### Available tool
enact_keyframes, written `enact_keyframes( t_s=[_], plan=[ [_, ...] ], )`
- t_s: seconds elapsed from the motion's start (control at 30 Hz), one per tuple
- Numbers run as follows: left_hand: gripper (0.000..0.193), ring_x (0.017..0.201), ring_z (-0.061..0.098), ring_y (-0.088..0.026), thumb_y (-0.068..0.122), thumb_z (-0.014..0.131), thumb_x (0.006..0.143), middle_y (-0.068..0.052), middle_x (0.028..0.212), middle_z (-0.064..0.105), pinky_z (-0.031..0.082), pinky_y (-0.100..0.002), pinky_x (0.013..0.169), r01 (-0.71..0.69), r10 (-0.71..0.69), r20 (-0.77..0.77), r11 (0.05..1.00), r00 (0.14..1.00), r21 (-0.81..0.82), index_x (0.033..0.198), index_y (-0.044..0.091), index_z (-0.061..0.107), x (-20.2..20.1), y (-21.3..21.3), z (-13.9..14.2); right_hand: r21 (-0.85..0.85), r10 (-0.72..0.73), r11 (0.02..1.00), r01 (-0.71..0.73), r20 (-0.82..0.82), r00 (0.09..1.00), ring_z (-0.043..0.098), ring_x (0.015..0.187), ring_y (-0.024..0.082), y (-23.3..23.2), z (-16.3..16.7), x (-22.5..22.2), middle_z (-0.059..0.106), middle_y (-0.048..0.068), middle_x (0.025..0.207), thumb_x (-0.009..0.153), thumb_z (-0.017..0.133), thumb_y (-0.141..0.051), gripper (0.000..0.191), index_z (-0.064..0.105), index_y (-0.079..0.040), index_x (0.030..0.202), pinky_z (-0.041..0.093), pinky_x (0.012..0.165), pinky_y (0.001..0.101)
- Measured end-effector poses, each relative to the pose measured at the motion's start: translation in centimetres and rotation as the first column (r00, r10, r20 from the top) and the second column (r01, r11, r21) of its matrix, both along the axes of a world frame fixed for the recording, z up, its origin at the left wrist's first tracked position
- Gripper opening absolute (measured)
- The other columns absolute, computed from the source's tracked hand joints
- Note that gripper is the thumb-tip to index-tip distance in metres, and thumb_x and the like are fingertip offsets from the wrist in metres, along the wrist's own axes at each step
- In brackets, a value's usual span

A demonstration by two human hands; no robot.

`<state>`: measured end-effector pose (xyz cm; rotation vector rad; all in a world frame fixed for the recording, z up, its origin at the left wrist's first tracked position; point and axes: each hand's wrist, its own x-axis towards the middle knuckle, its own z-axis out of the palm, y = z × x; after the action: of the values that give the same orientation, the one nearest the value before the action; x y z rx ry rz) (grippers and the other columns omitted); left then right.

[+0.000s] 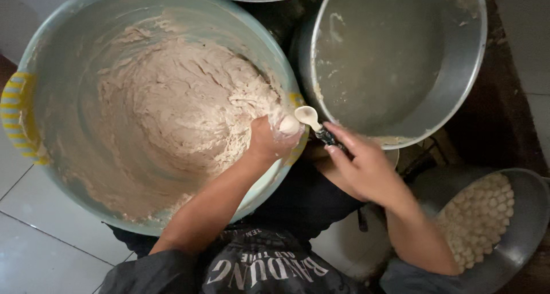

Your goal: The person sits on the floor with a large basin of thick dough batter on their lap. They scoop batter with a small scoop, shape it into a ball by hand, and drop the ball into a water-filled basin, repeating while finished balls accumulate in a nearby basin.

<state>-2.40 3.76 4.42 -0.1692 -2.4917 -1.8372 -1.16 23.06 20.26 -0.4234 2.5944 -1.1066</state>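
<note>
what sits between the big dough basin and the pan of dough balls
In the head view, the person's hands, left and right, meet over a spoon between the basin and the pan.

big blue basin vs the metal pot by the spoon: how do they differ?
The blue basin holds a thick mass of pale dough; the metal pot holds only cloudy liquid. The blue basin has a striped yellow handle; the metal pot shows none. The basin looks wider. Both are round and open-topped.

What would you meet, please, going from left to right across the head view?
Striped handle → dough basin → left hand → spoon → right hand → metal pot → bowl of dough balls.
</note>
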Motion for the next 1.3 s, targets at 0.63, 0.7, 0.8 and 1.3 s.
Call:
enact_keyframes(
  t_s=[0.63, 0.7, 0.8, 1.3],
  plan=[
    [0.056, 0.083, 0.075, -0.035, 0.032, 0.079, 0.062, -0.020, 0.102, 0.077, 0.058, -0.049, 0.070, -0.075, 0.311, -0.055, 0.055, 0.949, -0.996, 0.117, 0.023, 0.072, 2.8, -21.5, -13.6, -0.075, -0.267, 0.893, 0.444, 0.707, 0.656, 0.052, 0.055, 0.007, 3.4, -2.4, -4.9, 0.068, 0.004, 0.095, 0.101, 0.053, -0.012, 0.045, 0.053, -0.002, 0.145, 0.041, 0.044, 0.0234],
    [0.060, 0.080, 0.075, -0.033, 0.028, 0.080, 0.061, -0.019, 0.100, 0.077, 0.059, -0.047, 0.067, -0.069, 0.324, 0.005, 0.215, 0.946, -0.974, 0.119, 0.022, 0.070, 4.3, -18.6, -13.9, 0.010, -0.352, 0.896, 0.444, 0.628, 0.694, 0.054, 0.058, 0.012, 3.9, -3.7, -6.2, 0.070, 0.004, 0.098, 0.100, 0.054, -0.012, 0.049, 0.051, -0.008, 0.149, 0.044, 0.049, 0.0272],
    [0.058, 0.077, 0.071, -0.030, 0.032, 0.088, 0.063, -0.020, 0.090, 0.073, 0.058, -0.042, 0.064, -0.168, 0.465, 0.350, 0.764, 0.813, -0.624, 0.108, 0.003, 0.066, 5.0, -13.0, -12.2, 0.480, -0.348, 0.852, 0.208, 0.223, 0.911, 0.066, 0.073, 0.030, 4.6, -5.0, -7.1, 0.071, 0.020, 0.088, 0.096, 0.062, -0.013, 0.050, 0.060, -0.013, 0.146, 0.051, 0.069, 0.0399],
    [0.033, 0.070, 0.067, -0.041, 0.039, 0.078, 0.085, -0.017, 0.074, 0.070, 0.054, -0.050, 0.064, 0.055, -0.034, 0.099, 0.975, 0.994, -0.213, 0.079, 0.007, 0.071, -2.1, -0.9, 1.7, -0.049, -0.310, 0.897, 0.440, 0.640, 0.703, 0.060, 0.065, 0.010, 2.8, -0.2, -2.8, 0.073, 0.009, 0.104, 0.103, 0.053, -0.010, 0.035, 0.058, 0.000, 0.136, 0.049, 0.054, 0.0253]
  ],
)
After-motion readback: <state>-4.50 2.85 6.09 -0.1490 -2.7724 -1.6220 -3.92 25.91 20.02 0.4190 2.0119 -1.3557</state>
